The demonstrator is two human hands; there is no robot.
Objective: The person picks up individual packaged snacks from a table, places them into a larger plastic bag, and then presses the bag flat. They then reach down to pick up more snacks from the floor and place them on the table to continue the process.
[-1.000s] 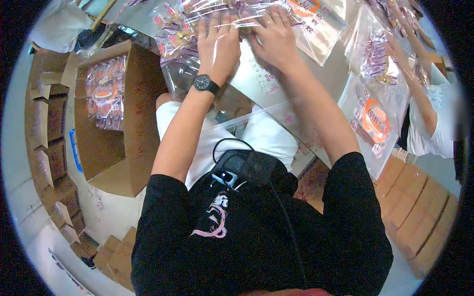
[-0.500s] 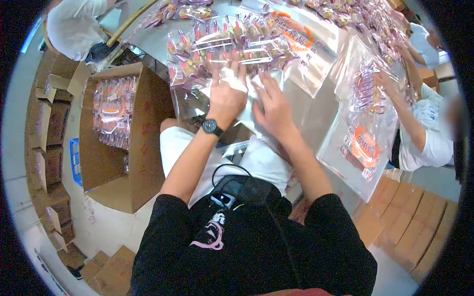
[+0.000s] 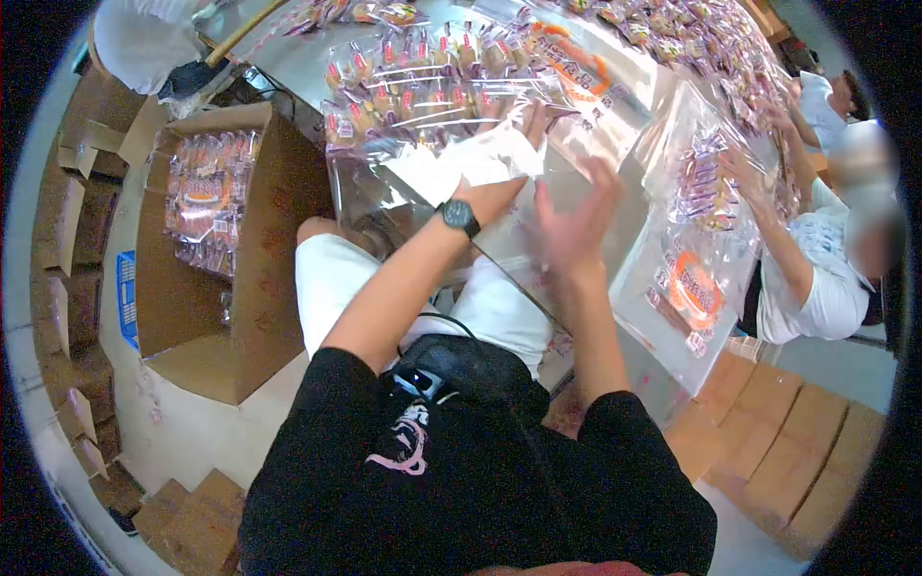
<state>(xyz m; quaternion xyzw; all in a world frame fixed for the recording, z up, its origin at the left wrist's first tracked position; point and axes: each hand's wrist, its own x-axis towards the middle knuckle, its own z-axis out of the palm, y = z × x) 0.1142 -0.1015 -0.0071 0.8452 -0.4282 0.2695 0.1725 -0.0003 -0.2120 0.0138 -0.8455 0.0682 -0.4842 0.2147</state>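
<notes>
A large clear plastic bag (image 3: pixel 360 197) lies at the table's near edge, its open end toward me. Rows of small wrapped snack packs (image 3: pixel 413 82) sit at the bag's far part, under shiny film. My left hand (image 3: pixel 499 178), below a black wristwatch, reaches into the bag beside the packs. Its fingers are stretched out and partly veiled by film and glare. To its right, my right hand (image 3: pixel 576 226) is raised above the table edge, blurred, with thumb and fingers apart and nothing visible in it.
Left of me stands an open carton (image 3: pixel 274 221) holding a bag of packs (image 3: pixel 202 197). Flat printed bags (image 3: pixel 663 288) lie at right, near a co-worker's arm (image 3: pixel 783 240). Loose packs (image 3: pixel 663 38) cover the far table. Cartons (image 3: pixel 768 432) stand lower right.
My left hand has shifted right and turned, fingers now pointing up to the right. My right hand has moved right and down, away from the bag's middle. The view has shifted slightly.
</notes>
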